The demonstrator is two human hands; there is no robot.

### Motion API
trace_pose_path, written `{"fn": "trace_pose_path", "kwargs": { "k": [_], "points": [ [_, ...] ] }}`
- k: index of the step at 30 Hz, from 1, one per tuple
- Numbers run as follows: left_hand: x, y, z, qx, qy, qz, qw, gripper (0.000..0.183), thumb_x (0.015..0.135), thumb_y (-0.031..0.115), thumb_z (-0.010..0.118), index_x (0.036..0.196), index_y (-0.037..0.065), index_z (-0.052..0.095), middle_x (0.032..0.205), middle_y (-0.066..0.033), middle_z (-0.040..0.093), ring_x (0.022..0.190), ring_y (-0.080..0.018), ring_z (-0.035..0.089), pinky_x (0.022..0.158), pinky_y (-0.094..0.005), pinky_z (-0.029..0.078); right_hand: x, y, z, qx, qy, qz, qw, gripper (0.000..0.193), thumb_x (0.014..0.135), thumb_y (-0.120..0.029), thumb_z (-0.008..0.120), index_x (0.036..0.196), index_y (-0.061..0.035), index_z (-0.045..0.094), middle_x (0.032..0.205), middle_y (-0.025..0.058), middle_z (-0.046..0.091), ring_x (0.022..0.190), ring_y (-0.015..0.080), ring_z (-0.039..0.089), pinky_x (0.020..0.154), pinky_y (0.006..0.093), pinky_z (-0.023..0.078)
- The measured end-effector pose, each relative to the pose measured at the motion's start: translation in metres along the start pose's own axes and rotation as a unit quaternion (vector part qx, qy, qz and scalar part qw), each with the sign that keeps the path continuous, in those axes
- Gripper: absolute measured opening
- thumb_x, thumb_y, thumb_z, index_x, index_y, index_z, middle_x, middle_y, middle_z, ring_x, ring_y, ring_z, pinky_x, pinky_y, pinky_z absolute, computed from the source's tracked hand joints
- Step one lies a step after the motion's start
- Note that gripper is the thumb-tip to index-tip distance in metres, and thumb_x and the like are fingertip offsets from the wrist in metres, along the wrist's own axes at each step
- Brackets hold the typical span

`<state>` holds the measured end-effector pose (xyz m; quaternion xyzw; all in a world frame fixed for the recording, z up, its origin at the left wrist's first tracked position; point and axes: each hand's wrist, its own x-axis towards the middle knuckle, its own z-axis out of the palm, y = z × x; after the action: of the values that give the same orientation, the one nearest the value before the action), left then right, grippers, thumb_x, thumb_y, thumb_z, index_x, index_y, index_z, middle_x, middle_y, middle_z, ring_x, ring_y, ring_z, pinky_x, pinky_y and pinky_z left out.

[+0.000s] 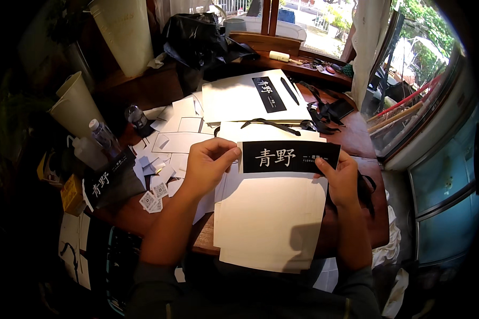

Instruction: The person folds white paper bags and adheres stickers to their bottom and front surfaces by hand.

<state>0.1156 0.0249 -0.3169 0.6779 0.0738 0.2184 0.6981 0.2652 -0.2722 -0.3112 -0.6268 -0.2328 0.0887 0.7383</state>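
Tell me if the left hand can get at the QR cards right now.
Probably yes: the QR cards lie in the open by the left forearm, though the left hand pinches the black label and would likely need to release it.

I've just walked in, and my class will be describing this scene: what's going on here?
A person holds a black label stretched out sideways, the left hand gripping its left end and the right hand its right end. It is above what looks like a flat cream bag; whether they touch is unclear. Farther back on the table, another cream bag bears a similar label.
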Motion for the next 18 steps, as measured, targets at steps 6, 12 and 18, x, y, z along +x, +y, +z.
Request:
{"fn": "trace_pose_path", "kwargs": {
  "k": [6,12,18],
  "points": [
    [-0.013,0.002,0.019,-0.119,-0.084,-0.053,0.988,0.003,0.100,-0.003,0.070,0.099,-0.003,0.068,0.090,-0.0112,0.075,0.084,-0.0193,0.080,0.074,-0.0298,0.066,-0.013,-0.006,0.025,-0.422,0.136,-0.357,0.822,0.065,0.083,0.000,0.089,0.142,0.0031,0.062,0.140,0.0221,0.063,0.137,0.0387,0.059,0.115,0.0457,0.047],
    [-0.031,-0.004,0.043,-0.142,-0.201,-0.042,0.968,0.006,0.103,-0.003,0.068,0.108,-0.006,0.070,0.096,-0.0101,0.076,0.094,-0.0180,0.078,0.085,-0.0297,0.064,-0.043,-0.007,0.065,-0.295,-0.115,-0.295,0.901,0.038,0.089,0.001,0.083,0.126,0.0051,0.075,0.133,0.0249,0.073,0.118,0.0348,0.075,0.099,0.0392,0.060],
    [-0.035,-0.008,0.048,-0.087,-0.212,-0.029,0.973,0.009,0.103,-0.002,0.070,0.110,-0.007,0.074,0.100,-0.0118,0.079,0.096,-0.0167,0.076,0.089,-0.0295,0.061,-0.052,0.012,0.065,-0.179,-0.135,-0.167,0.960,0.023,0.096,0.003,0.077,0.119,0.0064,0.078,0.113,0.0213,0.081,0.102,0.0292,0.080,0.093,0.0352,0.062]
  ]
}}
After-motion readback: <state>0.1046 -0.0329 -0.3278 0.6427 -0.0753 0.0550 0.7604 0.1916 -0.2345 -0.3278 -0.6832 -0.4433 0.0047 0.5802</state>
